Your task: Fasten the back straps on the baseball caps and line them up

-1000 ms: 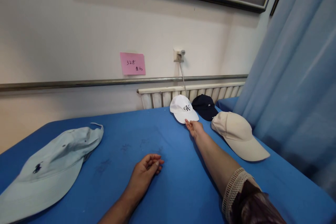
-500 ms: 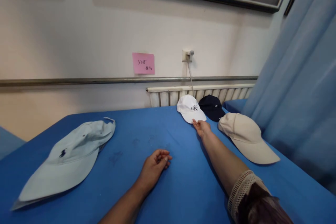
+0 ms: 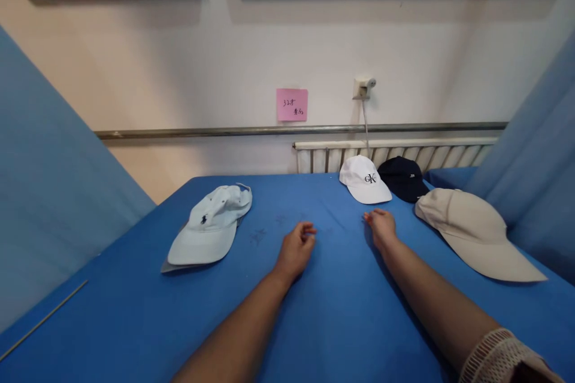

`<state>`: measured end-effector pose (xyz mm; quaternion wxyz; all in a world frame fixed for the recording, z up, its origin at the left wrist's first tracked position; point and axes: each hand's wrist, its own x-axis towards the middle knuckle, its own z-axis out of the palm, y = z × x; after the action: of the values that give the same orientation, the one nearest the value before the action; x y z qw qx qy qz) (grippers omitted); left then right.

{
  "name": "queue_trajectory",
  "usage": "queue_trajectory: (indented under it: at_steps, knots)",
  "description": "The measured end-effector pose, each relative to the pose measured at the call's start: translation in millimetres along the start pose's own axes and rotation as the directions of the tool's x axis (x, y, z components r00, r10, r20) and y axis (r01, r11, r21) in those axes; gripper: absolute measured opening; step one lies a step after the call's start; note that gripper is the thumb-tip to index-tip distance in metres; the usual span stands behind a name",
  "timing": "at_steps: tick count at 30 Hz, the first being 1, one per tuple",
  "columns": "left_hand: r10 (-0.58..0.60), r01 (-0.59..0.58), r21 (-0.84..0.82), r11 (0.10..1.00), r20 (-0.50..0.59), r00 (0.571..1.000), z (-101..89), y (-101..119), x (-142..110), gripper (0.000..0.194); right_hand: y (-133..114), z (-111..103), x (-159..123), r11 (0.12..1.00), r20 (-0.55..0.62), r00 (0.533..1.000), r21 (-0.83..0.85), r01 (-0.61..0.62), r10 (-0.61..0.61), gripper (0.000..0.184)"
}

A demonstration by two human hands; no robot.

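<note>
My left hand [image 3: 295,248] hovers over or rests on the middle of the blue-covered table [image 3: 332,317], empty, with loosely bent fingers. To its left lies a pale blue baseball cap [image 3: 207,230] with a dark embroidered emblem; a greyer edge shows beneath its brim. My right hand [image 3: 381,226] is just in front of a white baseball cap [image 3: 363,182] with dark letters, apart from it and holding nothing, fingers slightly blurred. Right of the white cap sits a navy cap [image 3: 403,178]. Nearer me on the right lies a beige cap [image 3: 476,224], its brim pointing right.
A white radiator [image 3: 317,158] and a metal rail [image 3: 224,131] run along the wall behind the table. A cable hangs from a wall socket [image 3: 362,88]. Blue curtains [image 3: 54,191] flank both sides. A thin stick [image 3: 45,318] lies at the left.
My right hand has drawn back from the white cap's brim, leaving the cap in place. The view has turned left, so everything sits further right in it.
</note>
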<state>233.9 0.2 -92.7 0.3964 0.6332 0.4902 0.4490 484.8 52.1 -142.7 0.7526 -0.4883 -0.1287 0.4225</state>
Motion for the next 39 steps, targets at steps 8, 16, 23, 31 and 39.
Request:
queue_trajectory:
  at_steps: [8, 16, 23, 31, 39]
  knots:
    - [0.503, 0.128, 0.689, 0.713, -0.631, 0.591, -153.8, 11, 20, 0.055, 23, 5, -109, 0.962, 0.238, 0.97, -0.272, 0.01, 0.058, 0.023]
    - [0.495, 0.141, 0.742, 0.656, -0.564, 0.662, -170.9, -3, 20, 0.018, 22, 5, -155, 0.895, 0.568, 0.821, -0.397, 0.204, 0.065, 0.028]
    - [0.747, -0.318, 0.71, 0.628, -0.436, 0.502, -131.7, 45, 6, 0.015, 21, 12, -131, 0.948, 0.397, 0.915, -0.311, 0.066, 0.067, 0.018]
    - [0.699, -0.51, 0.676, 0.532, -0.011, 0.715, -70.6, 32, 0, 0.02, -14, -8, -70, 0.992, 0.156, 0.986, -0.124, -0.033, 0.052, 0.016]
    - [0.531, -0.412, 0.646, 0.643, 0.013, 0.848, -52.8, 14, 7, 0.028, -27, -12, -75, 0.949, 0.396, 0.895, -0.305, -0.082, 0.204, 0.024]
